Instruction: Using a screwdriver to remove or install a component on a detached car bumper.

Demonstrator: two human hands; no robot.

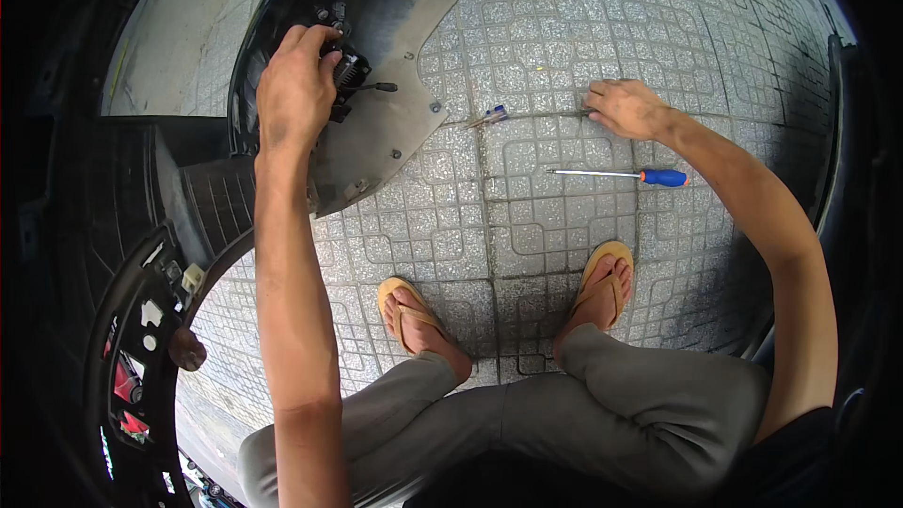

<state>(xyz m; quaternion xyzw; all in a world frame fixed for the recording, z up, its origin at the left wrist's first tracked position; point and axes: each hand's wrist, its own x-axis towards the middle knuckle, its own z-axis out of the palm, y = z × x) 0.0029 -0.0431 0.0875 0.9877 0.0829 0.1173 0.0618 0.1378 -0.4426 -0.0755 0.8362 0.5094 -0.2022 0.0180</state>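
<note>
My left hand reaches up to the far left, its fingers curled round a black ribbed plastic part with a short dark stalk. That part lies at a large dark vehicle panel; how it is fixed there is hidden by the hand. On the right, my right hand is down at the paving, fingers bent together. Something small and dark shows at its fingertips, too small to name. Nearer to me lies a screwdriver with a blue handle and long shaft. A shorter screwdriver lies between my hands.
Grey patterned paving tiles cover the ground. Bolts dot the panel's edge. At the left stands a curved black frame with holes. A dark upright edge runs along the right. My sandalled feet are below.
</note>
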